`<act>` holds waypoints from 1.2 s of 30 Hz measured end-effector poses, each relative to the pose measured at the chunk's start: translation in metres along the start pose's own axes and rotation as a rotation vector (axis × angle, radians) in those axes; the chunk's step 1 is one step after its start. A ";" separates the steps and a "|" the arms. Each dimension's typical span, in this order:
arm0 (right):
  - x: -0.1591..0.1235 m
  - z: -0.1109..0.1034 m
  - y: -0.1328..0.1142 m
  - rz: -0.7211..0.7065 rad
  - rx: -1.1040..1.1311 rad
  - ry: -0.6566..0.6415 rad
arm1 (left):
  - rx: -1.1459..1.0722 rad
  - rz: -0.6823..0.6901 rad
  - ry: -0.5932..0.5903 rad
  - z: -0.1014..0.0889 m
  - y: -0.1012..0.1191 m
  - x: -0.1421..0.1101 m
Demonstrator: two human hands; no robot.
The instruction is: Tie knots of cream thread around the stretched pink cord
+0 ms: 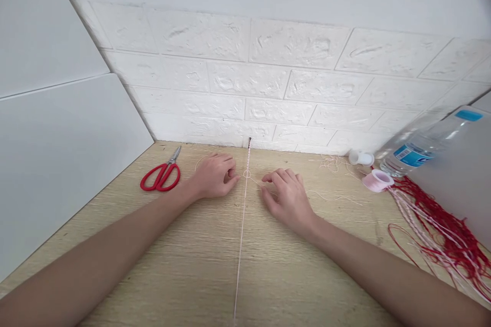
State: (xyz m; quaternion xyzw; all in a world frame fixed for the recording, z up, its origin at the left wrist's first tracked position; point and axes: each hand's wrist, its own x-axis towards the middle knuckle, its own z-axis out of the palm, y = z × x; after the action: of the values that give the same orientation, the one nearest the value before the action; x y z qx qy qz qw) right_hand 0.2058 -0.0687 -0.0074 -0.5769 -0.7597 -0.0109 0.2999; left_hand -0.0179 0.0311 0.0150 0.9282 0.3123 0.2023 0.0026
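A thin pale cord (240, 245) runs taut from the wall toward me, its far part a braided pink-and-white length (249, 156). Around it, a cream thread (257, 182) makes a small open loop between my hands. My left hand (218, 176) is left of the cord, fingers curled and thumb near the forefinger, closed on one side of the thread; the exact pinch is hard to see. To the right, my right hand (287, 196) has thumb and forefinger closed on the thread's other side, and a loose tail trails out past it across the wooden tabletop (184, 265).
Red-handled scissors (161, 176) lie left of my left hand. Toward the right stand a white spool (361, 157), a pink thread spool (378, 180) and a tilted water bottle (425, 148). Red cords (448, 225) pile up there. A white brick-patterned wall (268, 82) borders the back.
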 end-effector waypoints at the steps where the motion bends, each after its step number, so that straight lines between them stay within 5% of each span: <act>1: 0.001 -0.001 0.000 0.001 0.014 -0.009 | -0.005 -0.014 -0.008 -0.001 0.003 0.001; 13: 0.038 0.004 -0.010 0.039 0.062 -0.115 | -0.129 -0.270 -0.090 0.009 0.016 0.009; 25: 0.032 0.018 -0.001 -0.182 -0.048 -0.008 | 0.016 -0.100 0.069 0.013 0.029 -0.002; 36: 0.033 0.021 -0.001 -0.117 -0.010 -0.034 | 0.097 -0.012 0.129 0.019 0.020 -0.003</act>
State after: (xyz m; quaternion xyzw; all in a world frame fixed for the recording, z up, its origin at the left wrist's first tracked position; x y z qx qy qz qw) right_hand 0.1904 -0.0329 -0.0087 -0.5332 -0.7970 -0.0225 0.2827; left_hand -0.0015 0.0151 -0.0008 0.9104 0.3266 0.2463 -0.0612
